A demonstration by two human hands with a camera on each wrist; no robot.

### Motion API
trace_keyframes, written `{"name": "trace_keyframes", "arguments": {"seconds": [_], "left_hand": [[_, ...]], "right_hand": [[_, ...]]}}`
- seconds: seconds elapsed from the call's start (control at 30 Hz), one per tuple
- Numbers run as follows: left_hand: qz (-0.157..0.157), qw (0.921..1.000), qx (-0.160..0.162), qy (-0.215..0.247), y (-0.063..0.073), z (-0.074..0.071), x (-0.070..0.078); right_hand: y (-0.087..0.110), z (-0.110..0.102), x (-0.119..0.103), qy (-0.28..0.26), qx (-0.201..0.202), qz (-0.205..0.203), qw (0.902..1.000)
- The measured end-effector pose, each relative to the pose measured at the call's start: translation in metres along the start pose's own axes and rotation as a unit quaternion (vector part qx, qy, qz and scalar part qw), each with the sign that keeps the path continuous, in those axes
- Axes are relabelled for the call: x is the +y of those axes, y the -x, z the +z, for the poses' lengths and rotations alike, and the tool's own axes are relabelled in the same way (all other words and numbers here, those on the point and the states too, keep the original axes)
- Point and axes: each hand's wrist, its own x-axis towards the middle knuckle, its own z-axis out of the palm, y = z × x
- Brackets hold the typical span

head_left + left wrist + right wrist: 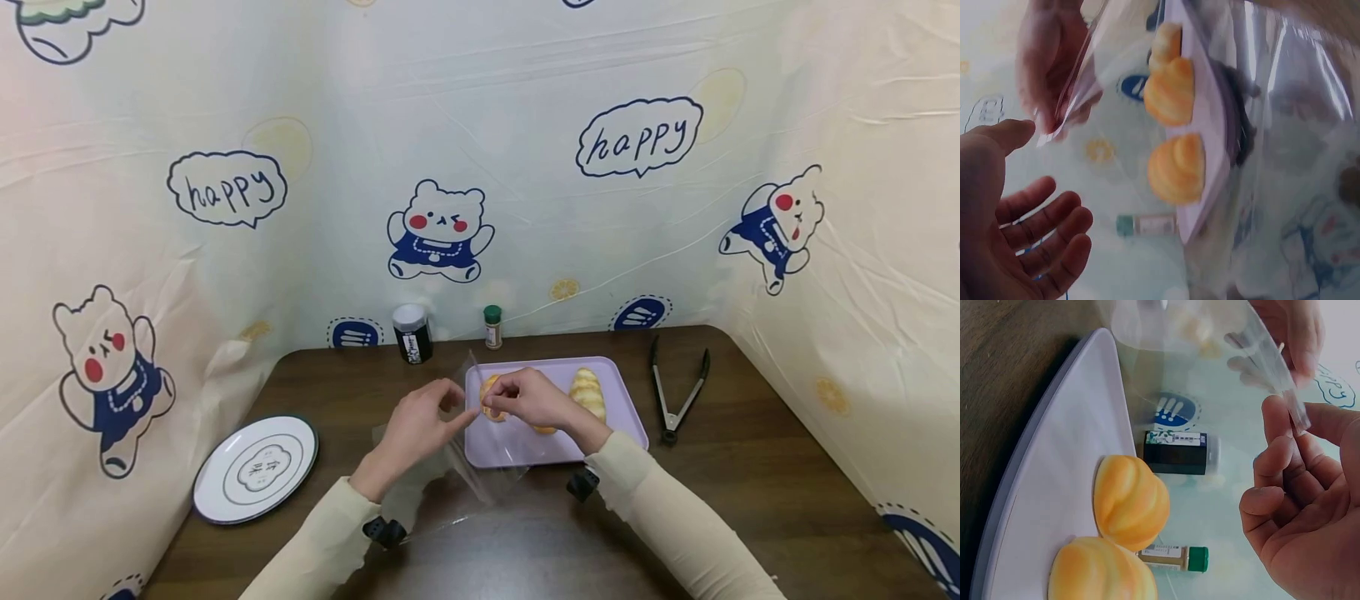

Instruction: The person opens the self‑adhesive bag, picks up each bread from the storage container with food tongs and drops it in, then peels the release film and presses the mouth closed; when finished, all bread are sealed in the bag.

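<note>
A transparent plastic bag hangs between the hands, above the near left part of a lilac tray. My right hand pinches the bag's upper edge between thumb and forefinger. Close to that pinched edge is the thumb of my left hand; its other fingers are apart and relaxed, with nothing between them. Two orange-brown bread rolls lie on the tray, partly hidden by the right hand in the head view. A longer pale-striped bread lies to their right.
Tongs lie spread to the right of the tray. A white plate is at the table's left edge. Along the back stand a black jar with a pale lid and a small green-capped seasoning bottle. Printed cloth surrounds the table.
</note>
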Motion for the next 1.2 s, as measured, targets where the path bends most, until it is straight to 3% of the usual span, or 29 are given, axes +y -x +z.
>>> {"name": "trace_keyframes", "arguments": {"seconds": [0.2,0.4,0.6,0.93,1.2], "left_hand": [[0.004,0.9999,-0.008,0.012,-0.005,0.015,0.010],[0.026,0.9986,0.005,0.045,-0.006,0.019,0.012],[0.041,0.9965,0.015,0.071,-0.005,0.018,0.014],[0.008,0.9957,-0.018,0.090,-0.004,0.012,0.016],[0.015,0.9981,-0.006,0.060,-0.004,0.009,0.014]], "right_hand": [[0.001,0.001,-0.004,-0.002,0.005,-0.016,0.9999],[0.000,0.001,-0.003,-0.001,-0.002,-0.020,0.9998],[0.000,0.000,0.001,0.004,-0.004,-0.028,0.9996],[0.000,-0.003,0.003,0.017,-0.008,-0.018,0.9997],[0.001,-0.005,0.004,0.031,-0.002,-0.016,0.9994]]}}
